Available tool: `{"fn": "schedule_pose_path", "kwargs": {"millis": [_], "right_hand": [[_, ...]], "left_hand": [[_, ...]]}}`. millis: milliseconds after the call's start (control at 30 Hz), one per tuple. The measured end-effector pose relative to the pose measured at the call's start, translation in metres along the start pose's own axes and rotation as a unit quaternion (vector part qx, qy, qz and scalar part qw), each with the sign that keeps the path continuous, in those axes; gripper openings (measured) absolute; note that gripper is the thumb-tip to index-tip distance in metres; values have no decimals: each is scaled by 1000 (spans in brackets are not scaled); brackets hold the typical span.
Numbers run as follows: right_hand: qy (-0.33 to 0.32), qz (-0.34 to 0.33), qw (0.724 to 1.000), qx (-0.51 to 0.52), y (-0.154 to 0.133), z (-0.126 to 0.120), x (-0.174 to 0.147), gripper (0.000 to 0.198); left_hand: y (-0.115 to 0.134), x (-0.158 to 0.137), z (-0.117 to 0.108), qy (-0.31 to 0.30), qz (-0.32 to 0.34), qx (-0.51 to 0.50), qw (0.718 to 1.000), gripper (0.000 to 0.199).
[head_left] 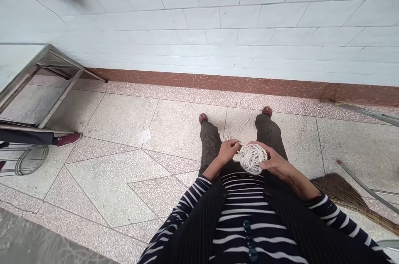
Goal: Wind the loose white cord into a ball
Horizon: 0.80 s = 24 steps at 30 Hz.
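A ball of off-white cord (252,158) rests in my right hand (274,162), its fingers behind the ball and its thumb on the front. My left hand (228,150) is closed in a pinch on the loose strand (244,144) at the ball's upper left. From near the hands, a length of the same pale cord (245,123) trails down to the floor between my feet. The ball is held in front of my lap, above my knees.
A broom (339,191) lies on the floor to the right, near a metal frame (368,187). At left stand a metal-legged table (62,97) and a wire rack (31,160), with another person's shoe (69,139) beside them. White paper (144,136) lies on the floor before the tiled wall (205,18).
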State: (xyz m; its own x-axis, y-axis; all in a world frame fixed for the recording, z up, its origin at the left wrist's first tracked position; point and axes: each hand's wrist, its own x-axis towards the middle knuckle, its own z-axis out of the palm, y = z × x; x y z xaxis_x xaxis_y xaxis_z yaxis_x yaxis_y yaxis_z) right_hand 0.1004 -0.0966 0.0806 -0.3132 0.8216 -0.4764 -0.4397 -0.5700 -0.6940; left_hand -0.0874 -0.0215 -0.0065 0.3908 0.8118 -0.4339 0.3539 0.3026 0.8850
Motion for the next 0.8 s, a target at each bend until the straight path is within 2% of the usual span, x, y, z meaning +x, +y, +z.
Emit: {"fn": "schedule_pose_path", "kwargs": {"millis": [133, 300, 367, 533, 667, 800], "right_hand": [[20, -4, 1000, 10, 11, -8, -12, 73], [43, -47, 997, 49, 15, -14, -22, 78], [34, -67, 996, 44, 7, -15, -23, 80], [65, -117, 991, 20, -20, -24, -14, 74], [61, -98, 993, -14, -31, -28, -6, 75], [48, -88, 995, -12, -29, -21, -1, 81]], "left_hand": [[-14, -6, 8, -14, 18, 86, 996, 27], [-17, -20, 0, -13, 2, 164, 986, 31], [-8, -26, -3, -24, 7, 141, 990, 37], [23, -42, -5, -119, 51, -58, 990, 58], [36, -47, -6, -99, 76, -90, 988, 51], [32, -44, -8, -62, 60, -70, 994, 46]]}}
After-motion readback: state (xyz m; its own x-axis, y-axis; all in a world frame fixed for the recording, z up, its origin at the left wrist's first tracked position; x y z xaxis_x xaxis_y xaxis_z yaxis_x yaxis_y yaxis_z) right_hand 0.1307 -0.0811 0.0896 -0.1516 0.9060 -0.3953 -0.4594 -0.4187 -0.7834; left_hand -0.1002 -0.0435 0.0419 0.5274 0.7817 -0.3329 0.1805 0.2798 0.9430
